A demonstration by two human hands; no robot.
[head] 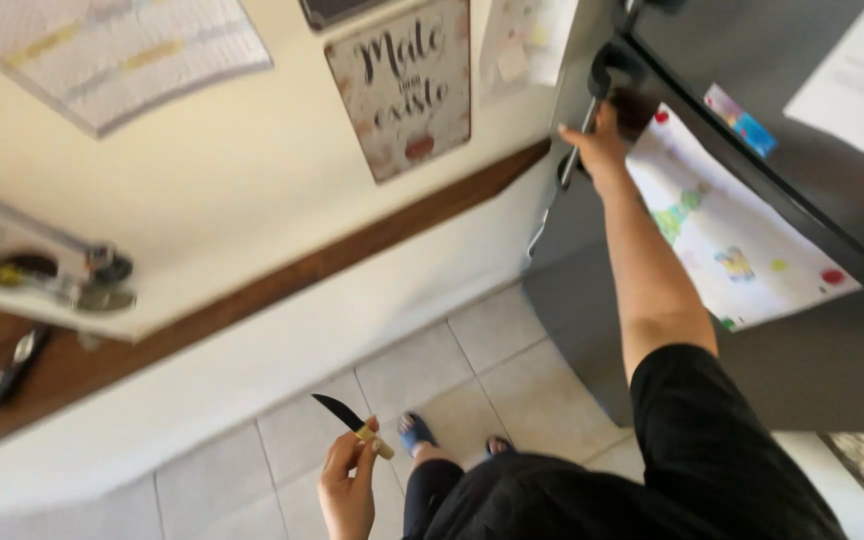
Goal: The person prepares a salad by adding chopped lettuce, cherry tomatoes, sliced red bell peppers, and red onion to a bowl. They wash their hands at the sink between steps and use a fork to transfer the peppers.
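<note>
Left hand (350,488): bottom centre of frame, fingers curled shut around knife handle, palm side facing camera.
Knife (352,421): small, dark pointed blade, pale yellowish handle; blade aimed up-left, held above floor tiles, clear of wall.
Right hand (600,140): upper right of centre, arm stretched out, fingers wrapped on fridge handle; grip looks closed, fingertips partly hidden behind bar.
Fridge handle (580,150): thin metal bar with dark end pieces, on left edge of fridge door.
Fridge (832,360): dark grey, fills right side of frame.
Drawing (742,235): white sheet with coloured doodles, stuck on fridge door with red round magnets, just right of forearm.
Sleeve (712,440): black, covers upper arm, lower right.
Sign (407,85): worn rectangular plate with dark script lettering, on cream wall, top centre.
Calendar (112,55): pale paper grid, upper left.
Shelf (42,290): left edge, with metal utensils, blurry, hard to tell exact kind.
Floor (432,370): light square tiles, lower centre.
Feet (417,432): blue sandals, just right of knife handle in frame.
</note>
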